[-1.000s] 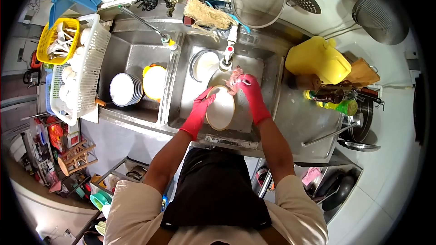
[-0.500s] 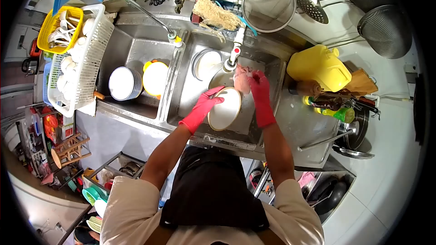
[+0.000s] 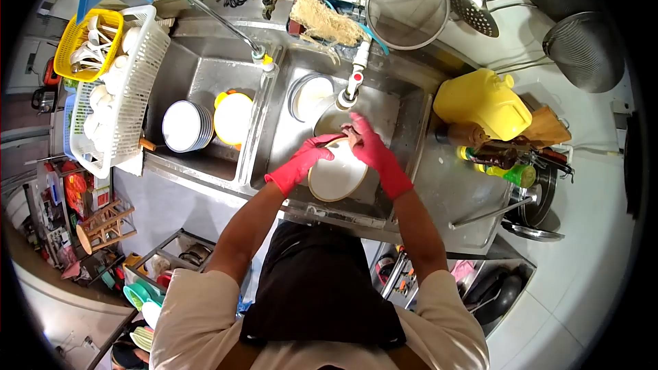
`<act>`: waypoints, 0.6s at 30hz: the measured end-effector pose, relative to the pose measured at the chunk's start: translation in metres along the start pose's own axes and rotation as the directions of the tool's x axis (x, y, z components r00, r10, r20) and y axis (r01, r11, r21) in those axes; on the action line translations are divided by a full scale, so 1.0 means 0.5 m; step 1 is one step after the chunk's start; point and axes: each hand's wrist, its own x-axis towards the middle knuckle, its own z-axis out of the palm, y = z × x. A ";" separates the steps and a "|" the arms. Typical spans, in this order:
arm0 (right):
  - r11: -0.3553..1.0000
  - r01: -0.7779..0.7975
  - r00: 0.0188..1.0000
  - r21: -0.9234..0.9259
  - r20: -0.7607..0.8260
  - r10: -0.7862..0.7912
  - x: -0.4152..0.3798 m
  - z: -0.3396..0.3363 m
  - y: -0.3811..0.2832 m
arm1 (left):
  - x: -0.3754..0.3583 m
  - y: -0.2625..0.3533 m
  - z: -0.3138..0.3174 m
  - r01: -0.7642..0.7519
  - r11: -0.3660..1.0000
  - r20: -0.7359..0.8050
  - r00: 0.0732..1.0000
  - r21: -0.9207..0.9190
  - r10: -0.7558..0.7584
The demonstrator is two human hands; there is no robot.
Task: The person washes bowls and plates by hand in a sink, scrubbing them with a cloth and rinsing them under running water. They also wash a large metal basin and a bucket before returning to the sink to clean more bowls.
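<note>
Both hands wear red rubber gloves over the right-hand sink basin [image 3: 281, 144]. My left hand [image 3: 306, 158] grips the upper left edge of a white oval plate [image 3: 336, 177] with a brown rim, its thumb on the plate's face. My right hand [image 3: 372, 147] is at the plate's upper right edge, its fingers closed round a pinkish cloth [image 3: 352, 136] that is mostly hidden. Behind the hands is the tap [image 3: 347, 99]. White dishes [image 3: 313, 96] sit in the same basin, at the back left.
The left basin holds a stack of white plates [image 3: 186, 126] and a yellow-edged bowl [image 3: 234, 118]. A white basket [image 3: 147, 55] of dishes stands at the far left. On the right counter are a yellow jug [image 3: 480, 104] and bottles [image 3: 510, 170]. Strainers [image 3: 408, 8] hang above.
My right hand has moved left and down with the cloth, from beside the plate onto its upper edge. The plate and my left hand have shifted slightly left and down.
</note>
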 end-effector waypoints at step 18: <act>0.845 -0.396 0.820 0.360 -0.275 0.502 -0.185 0.033 0.090 | 0.067 -0.180 -0.097 -0.143 0.959 -0.469 0.848 0.245 0.246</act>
